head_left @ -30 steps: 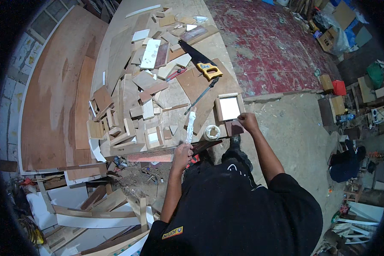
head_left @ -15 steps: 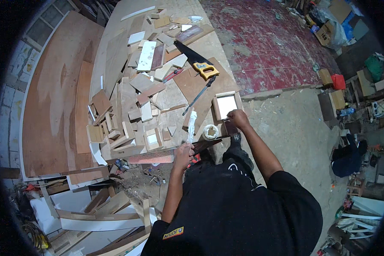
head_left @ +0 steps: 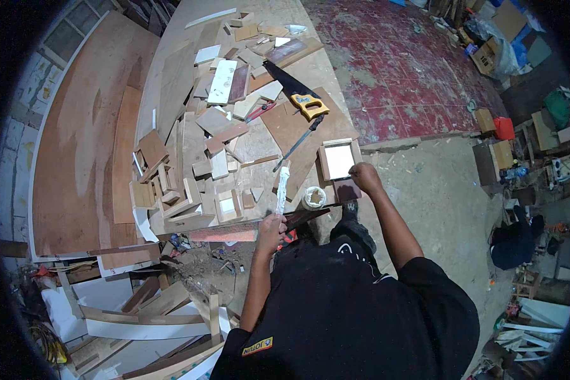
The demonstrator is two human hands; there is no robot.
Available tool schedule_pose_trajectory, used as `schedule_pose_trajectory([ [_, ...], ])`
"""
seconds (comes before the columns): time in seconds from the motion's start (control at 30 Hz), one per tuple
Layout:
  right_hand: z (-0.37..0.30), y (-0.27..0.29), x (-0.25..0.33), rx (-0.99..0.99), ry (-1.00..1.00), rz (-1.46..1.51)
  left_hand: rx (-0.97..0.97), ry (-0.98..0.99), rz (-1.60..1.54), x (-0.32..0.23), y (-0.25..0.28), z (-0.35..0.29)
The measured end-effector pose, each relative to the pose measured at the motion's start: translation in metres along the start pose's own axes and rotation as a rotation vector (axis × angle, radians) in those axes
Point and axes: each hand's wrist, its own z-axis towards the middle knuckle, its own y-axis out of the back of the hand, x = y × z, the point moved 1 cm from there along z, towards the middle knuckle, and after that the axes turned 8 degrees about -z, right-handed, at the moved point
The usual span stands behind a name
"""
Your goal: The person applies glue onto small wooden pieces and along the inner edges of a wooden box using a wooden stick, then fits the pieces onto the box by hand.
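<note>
My left hand (head_left: 271, 233) is closed around the lower end of a stick coated in a white paste (head_left: 283, 189), which points away from me at the near edge of the workbench. To its right, a small tub (head_left: 314, 197) with white smears on its rim stands on the bench. My right hand (head_left: 366, 178) pinches at the near right corner of a shallow wooden box (head_left: 325, 163) with a white bottom. Whatever lies between those fingertips is too small to make out. A dark brown board piece (head_left: 348, 190) lies just below the box.
A handsaw with a yellow handle (head_left: 309, 106) and a dark metal rod (head_left: 297, 144) lie beyond the tub. Several wood offcuts (head_left: 227, 136) cover the left of the workbench (head_left: 323, 63). A large plywood sheet (head_left: 76, 158) leans at the far left. Scrap boards (head_left: 145, 329) are piled below.
My right hand has moved slightly right and is still at the box's near corner. The left hand keeps the stick in nearly the same place. The whole view has shifted a little.
</note>
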Motion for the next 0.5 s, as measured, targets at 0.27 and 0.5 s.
schedule_pose_trajectory([
  [0.27,-0.017,-0.007,-0.026,0.03,-0.179,-0.099,0.022,0.017,0.033,-0.009,-0.013,0.002],
  [0.5,-0.009,-0.025,-0.033,-0.095,-0.052,-0.054,-0.011,0.033,0.014,-0.014,-0.017,0.002],
])
